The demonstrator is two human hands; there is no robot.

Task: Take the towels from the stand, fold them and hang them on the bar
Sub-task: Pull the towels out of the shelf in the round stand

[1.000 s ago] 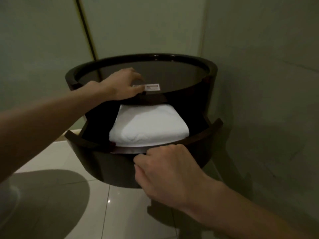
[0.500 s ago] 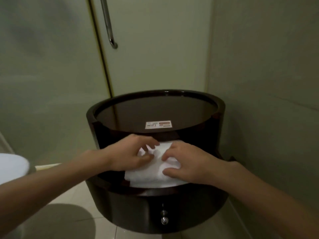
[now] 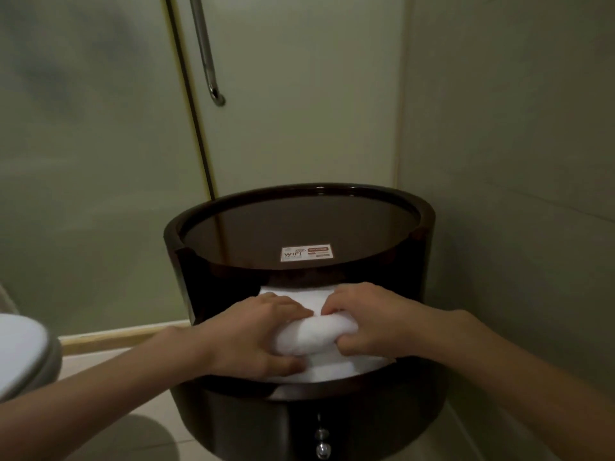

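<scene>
L hand [image 3: 253, 341] & R hand [image 3: 369, 322] both clench a bunched white towel [image 3: 316, 337] in the stand [image 3: 206, 281] drawer at 6 o'clock, maybe another underneath.

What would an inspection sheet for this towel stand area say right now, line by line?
Surface: dark brown round glossy stand, drawer open, WIFI sticker on its top.
Job's things: white folded towel bunched up on a white towel stack in the drawer.
Clutter: nothing seen.
Hands: left hand and right hand both grip the bunched towel.
Cables: nothing seen.
Surroundings: vertical metal bar on frosted glass door; white toilet lid; pale tiled floor.
</scene>
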